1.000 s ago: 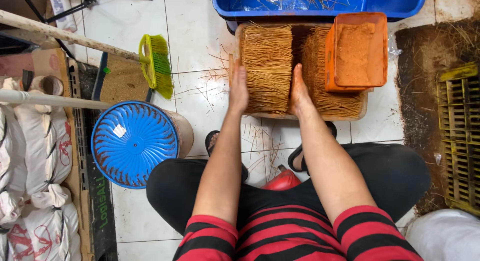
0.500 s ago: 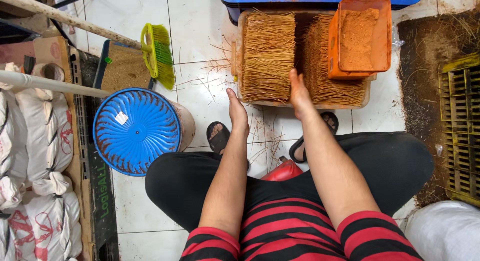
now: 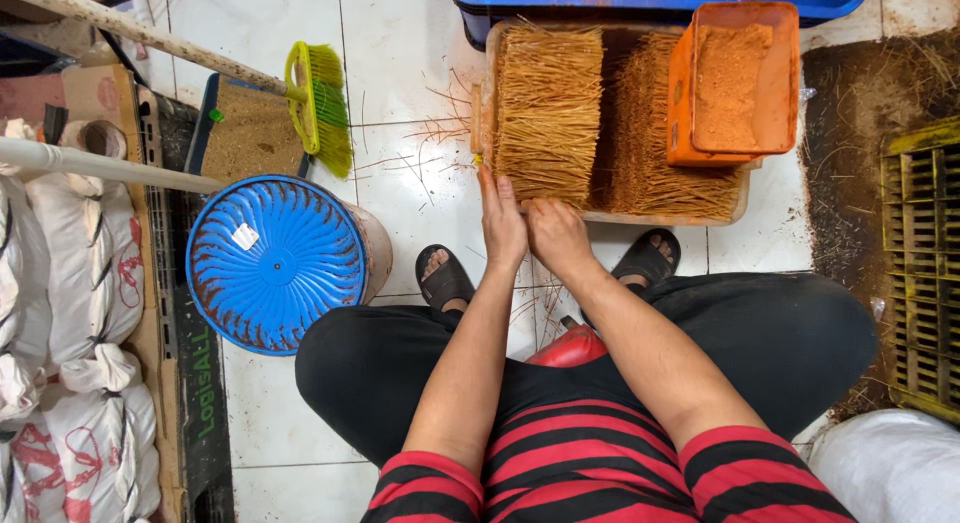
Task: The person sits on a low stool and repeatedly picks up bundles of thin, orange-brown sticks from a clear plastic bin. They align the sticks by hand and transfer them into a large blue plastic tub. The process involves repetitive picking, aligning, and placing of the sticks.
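Your left hand (image 3: 502, 223) and right hand (image 3: 556, 235), fingers extended and grasping nothing, rest side by side at the near edge of the left stick bundle (image 3: 547, 111) in the wooden tray (image 3: 660, 218), sticks running lengthwise away from you, left hand nearer its outer side.

Both hands — left (image 3: 502, 223), right (image 3: 556, 235) — rest side by side at the stick bundle's (image 3: 548, 113) near edge, on the wooden tray (image 3: 665, 219)

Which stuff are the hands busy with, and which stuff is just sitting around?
In use: left hand and right hand at the near edge of the left stick bundle on the wooden tray.

Lying about: orange tub of powder, blue bucket lid, green broom, white sacks.
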